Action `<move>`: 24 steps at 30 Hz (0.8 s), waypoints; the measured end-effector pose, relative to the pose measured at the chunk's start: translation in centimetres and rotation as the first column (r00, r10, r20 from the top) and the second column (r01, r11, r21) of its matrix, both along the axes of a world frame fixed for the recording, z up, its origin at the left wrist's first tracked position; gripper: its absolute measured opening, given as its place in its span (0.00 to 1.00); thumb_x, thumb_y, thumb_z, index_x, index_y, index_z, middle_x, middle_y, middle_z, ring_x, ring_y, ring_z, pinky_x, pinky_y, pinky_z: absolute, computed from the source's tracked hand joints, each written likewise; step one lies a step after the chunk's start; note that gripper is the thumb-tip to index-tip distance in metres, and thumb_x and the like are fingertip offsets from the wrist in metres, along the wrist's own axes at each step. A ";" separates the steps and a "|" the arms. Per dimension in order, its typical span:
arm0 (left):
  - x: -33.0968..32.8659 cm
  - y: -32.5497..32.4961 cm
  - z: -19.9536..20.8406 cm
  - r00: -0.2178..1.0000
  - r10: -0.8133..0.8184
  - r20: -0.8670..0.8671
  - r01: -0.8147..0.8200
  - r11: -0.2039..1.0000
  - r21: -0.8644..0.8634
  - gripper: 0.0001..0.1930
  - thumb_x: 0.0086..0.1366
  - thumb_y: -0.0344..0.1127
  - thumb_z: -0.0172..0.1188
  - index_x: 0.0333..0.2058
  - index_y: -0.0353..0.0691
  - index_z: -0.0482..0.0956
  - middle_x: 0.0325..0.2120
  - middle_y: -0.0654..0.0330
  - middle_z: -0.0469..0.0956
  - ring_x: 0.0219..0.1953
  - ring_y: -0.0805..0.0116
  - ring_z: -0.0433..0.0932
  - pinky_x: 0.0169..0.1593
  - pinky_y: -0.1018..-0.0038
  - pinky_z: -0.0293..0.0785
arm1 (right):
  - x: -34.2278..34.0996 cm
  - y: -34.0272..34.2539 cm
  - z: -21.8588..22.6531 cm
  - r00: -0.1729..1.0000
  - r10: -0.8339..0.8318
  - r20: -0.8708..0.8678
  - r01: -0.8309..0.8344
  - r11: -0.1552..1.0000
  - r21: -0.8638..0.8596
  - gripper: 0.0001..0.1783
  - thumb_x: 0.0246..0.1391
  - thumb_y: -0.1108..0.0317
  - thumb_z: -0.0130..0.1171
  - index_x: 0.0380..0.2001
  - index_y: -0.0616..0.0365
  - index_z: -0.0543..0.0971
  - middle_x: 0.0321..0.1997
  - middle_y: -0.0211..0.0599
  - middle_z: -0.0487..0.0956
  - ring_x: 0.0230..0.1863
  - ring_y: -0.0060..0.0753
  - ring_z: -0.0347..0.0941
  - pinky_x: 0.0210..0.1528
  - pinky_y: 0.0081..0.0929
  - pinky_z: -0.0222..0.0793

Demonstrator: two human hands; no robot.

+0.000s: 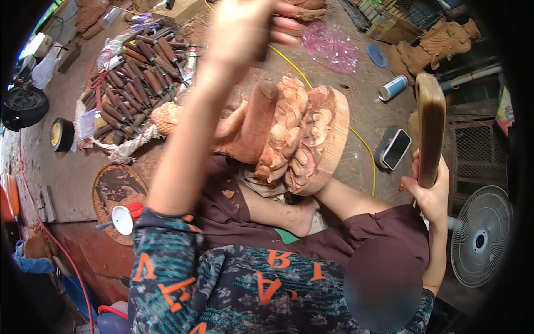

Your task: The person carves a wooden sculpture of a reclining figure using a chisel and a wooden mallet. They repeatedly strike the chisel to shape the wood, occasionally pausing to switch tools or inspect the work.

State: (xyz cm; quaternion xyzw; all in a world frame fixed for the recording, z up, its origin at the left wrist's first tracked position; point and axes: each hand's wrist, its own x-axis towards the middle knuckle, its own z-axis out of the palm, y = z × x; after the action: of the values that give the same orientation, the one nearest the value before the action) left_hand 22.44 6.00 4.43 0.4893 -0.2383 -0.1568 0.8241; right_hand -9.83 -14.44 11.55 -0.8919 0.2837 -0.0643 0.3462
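Between my bent legs rests a wood carving with rounded, petal-like relief and a thick smooth stub on its left side. My right hand, out to the right, is closed round the lower end of a long wooden mallet held upright. My left hand is stretched far forward above and beyond the carving, its arm crossing the view. Motion smears this hand; some fingertips point right, and a dark patch shows under the palm. Whether it holds anything is unclear.
Many wooden-handled chisels lie piled at the left. Nearby are a round tray of wood chips and a red-and-white cup. On the right are a phone, a can, a fan and another carving. A yellow cord crosses the floor.
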 end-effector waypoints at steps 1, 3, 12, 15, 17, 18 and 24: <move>-3.8 -2.4 1.2 0.999 -0.008 0.042 0.008 1.000 -0.013 0.14 0.64 0.39 0.60 0.42 0.35 0.74 0.28 0.58 0.79 0.29 0.71 0.80 0.32 0.74 0.79 | -0.1 0.1 0.2 0.999 -0.031 0.008 0.031 1.000 0.004 0.32 0.34 0.79 0.68 0.49 0.62 0.72 0.30 0.24 0.70 0.32 0.18 0.66 0.38 0.18 0.65; -9.9 -6.5 2.4 0.970 0.085 0.229 -0.069 0.995 -0.075 0.16 0.60 0.38 0.62 0.44 0.38 0.73 0.27 0.56 0.78 0.28 0.66 0.80 0.31 0.71 0.78 | 0.2 0.2 0.5 0.997 -0.073 0.025 0.073 0.997 0.021 0.29 0.36 0.80 0.67 0.47 0.60 0.73 0.28 0.23 0.68 0.31 0.16 0.65 0.36 0.17 0.64; -15.8 -10.1 1.6 0.755 0.515 0.405 -0.538 0.840 -0.066 0.19 0.55 0.32 0.65 0.46 0.47 0.73 0.26 0.57 0.76 0.27 0.55 0.77 0.27 0.64 0.71 | -0.2 -1.0 1.1 0.980 -0.105 0.172 0.112 0.993 -0.032 0.32 0.40 0.76 0.68 0.52 0.61 0.71 0.35 0.26 0.70 0.34 0.18 0.67 0.38 0.17 0.65; -15.3 -10.1 1.1 0.793 0.537 0.288 -0.545 0.836 -0.058 0.17 0.57 0.31 0.64 0.45 0.46 0.73 0.27 0.55 0.76 0.27 0.52 0.78 0.27 0.62 0.72 | 1.1 -0.5 2.0 0.970 -0.094 0.224 0.112 0.991 -0.072 0.35 0.42 0.76 0.67 0.56 0.61 0.69 0.35 0.27 0.70 0.34 0.18 0.67 0.37 0.17 0.65; -15.0 -10.1 0.8 0.800 0.537 0.268 -0.550 0.835 -0.031 0.17 0.58 0.32 0.63 0.47 0.44 0.73 0.27 0.55 0.76 0.27 0.51 0.79 0.28 0.62 0.73 | 1.6 -0.7 2.5 0.974 -0.061 0.217 0.078 0.994 -0.071 0.38 0.45 0.75 0.66 0.61 0.61 0.65 0.35 0.28 0.71 0.33 0.17 0.67 0.37 0.16 0.65; -14.9 -10.0 0.7 0.801 0.539 0.260 -0.555 0.832 -0.014 0.17 0.59 0.33 0.62 0.48 0.43 0.73 0.27 0.55 0.76 0.27 0.51 0.78 0.28 0.62 0.73 | 2.0 -0.8 2.6 0.973 -0.052 0.224 0.068 0.996 -0.064 0.38 0.45 0.75 0.66 0.62 0.62 0.65 0.35 0.28 0.71 0.33 0.17 0.67 0.36 0.15 0.65; -14.1 -10.6 0.5 0.772 0.583 0.252 -0.607 0.795 0.018 0.19 0.60 0.35 0.62 0.50 0.39 0.72 0.26 0.53 0.73 0.29 0.53 0.76 0.30 0.62 0.72 | 5.3 -1.9 4.1 0.972 0.098 0.216 -0.069 0.988 -0.135 0.39 0.52 0.66 0.63 0.65 0.63 0.61 0.34 0.28 0.71 0.29 0.16 0.65 0.32 0.14 0.62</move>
State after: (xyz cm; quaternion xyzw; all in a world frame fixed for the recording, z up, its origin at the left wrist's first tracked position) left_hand 8.38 -4.57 4.93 0.5943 -0.1582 0.1592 0.7723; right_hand -4.54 -16.31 15.66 -0.9105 0.2008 -0.1667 0.3206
